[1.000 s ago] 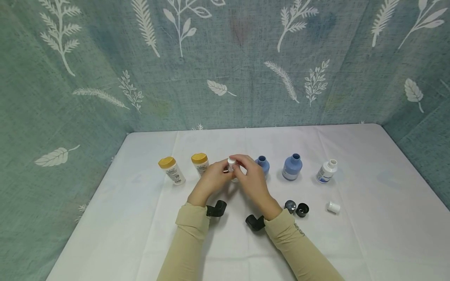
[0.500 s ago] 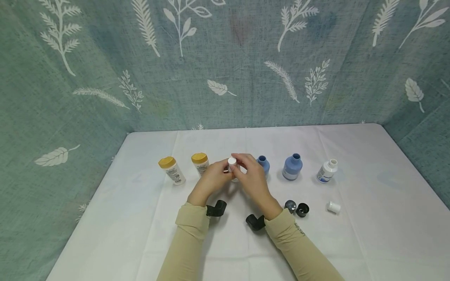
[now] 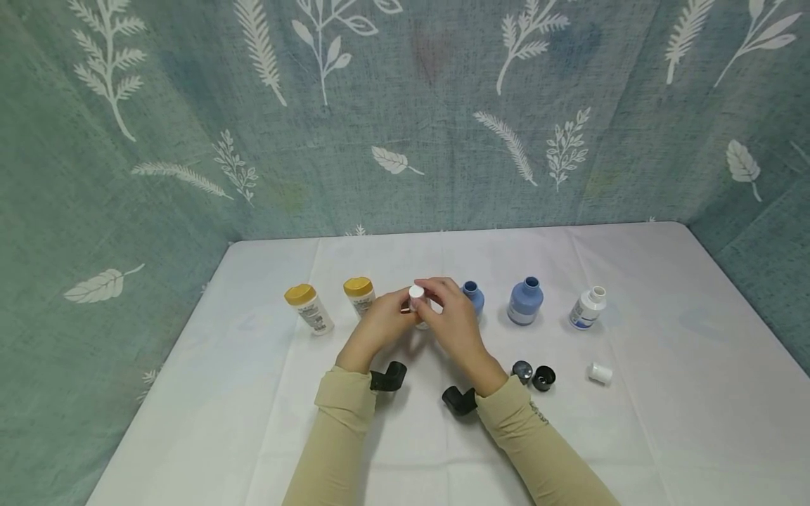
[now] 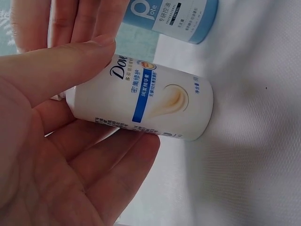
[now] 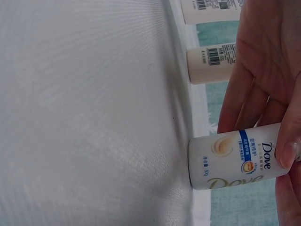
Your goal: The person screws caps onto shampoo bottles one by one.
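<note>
While the left hand (image 3: 384,316) curls round the white Dove bottle (image 4: 155,101), which seems to stand upright on the white cloth (image 3: 190,407), the right hand (image 3: 454,322) pinches its white cap (image 3: 415,291); it sits between a yellow-capped bottle (image 3: 362,302) and an open blue bottle (image 3: 476,298); should the left grip slacken under a twist, the Dove could spin or tip; a knuckle swinging wide might topple the blue one.
</note>
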